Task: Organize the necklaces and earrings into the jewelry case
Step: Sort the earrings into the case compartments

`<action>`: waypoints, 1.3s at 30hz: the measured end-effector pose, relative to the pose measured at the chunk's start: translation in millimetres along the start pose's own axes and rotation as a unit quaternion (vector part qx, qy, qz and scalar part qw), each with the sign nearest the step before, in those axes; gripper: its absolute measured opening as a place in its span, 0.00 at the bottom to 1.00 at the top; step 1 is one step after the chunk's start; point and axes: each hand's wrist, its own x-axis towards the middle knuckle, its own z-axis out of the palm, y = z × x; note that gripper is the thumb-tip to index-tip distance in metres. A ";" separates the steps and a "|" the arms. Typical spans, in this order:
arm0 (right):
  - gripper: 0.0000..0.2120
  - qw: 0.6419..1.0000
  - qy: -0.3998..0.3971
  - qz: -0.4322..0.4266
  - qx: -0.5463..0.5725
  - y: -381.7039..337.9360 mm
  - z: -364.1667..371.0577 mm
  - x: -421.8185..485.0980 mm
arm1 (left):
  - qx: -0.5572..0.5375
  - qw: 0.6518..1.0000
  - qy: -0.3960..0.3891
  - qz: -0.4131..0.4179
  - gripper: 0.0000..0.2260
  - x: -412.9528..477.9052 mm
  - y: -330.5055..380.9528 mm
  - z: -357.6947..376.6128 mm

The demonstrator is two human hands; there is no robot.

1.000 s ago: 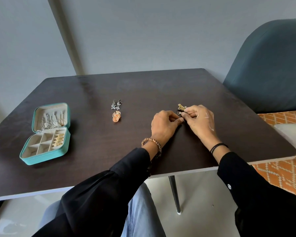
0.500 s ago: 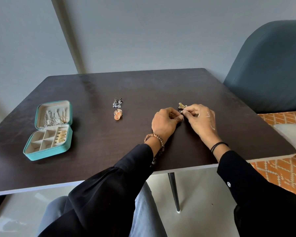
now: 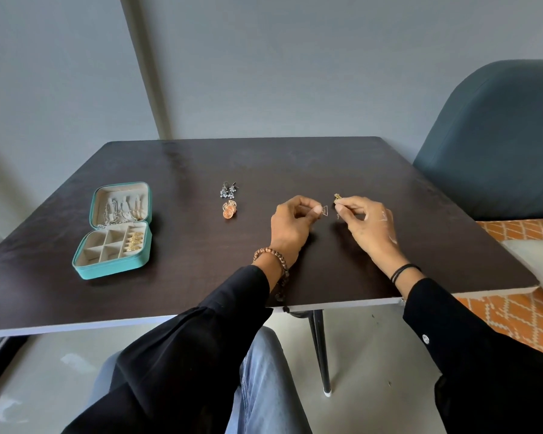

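The right hand (image 3: 370, 225) pinches a gold earring (image 3: 337, 197) between thumb and forefinger, the other fingers curled. The left hand (image 3: 290, 225) pinches a small pale triangular piece (image 3: 325, 211) in the same manner. Half a second ago the two hands met at one point; they are now apart, with a gap between the two items, both just above the table (image 3: 295, 164). The silver earrings (image 3: 229, 190) and orange earrings (image 3: 229, 212) lie to the left, unchanged. The jewelry case (image 3: 113, 270) stands open at far left: chains (image 3: 116, 211) in the lid, gold pieces (image 3: 134, 242) in the base's right-hand compartment.
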 end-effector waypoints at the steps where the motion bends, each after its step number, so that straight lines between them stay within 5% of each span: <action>1: 0.07 1.000 -0.002 -0.002 0.004 -3.2 1.7 -1.8 | -0.025 1.000 0.005 -0.004 0.01 -0.2 0.1 -2.6; 29: 0.03 0.985 -0.100 -0.040 0.134 -112.2 70.5 -32.9 | -0.076 0.996 0.043 -0.007 0.07 -27.9 3.6 -122.4; 39: 0.10 0.968 -0.134 0.048 0.208 -127.4 74.5 -39.2 | -0.097 0.993 0.054 -0.041 0.09 -37.3 11.9 -136.1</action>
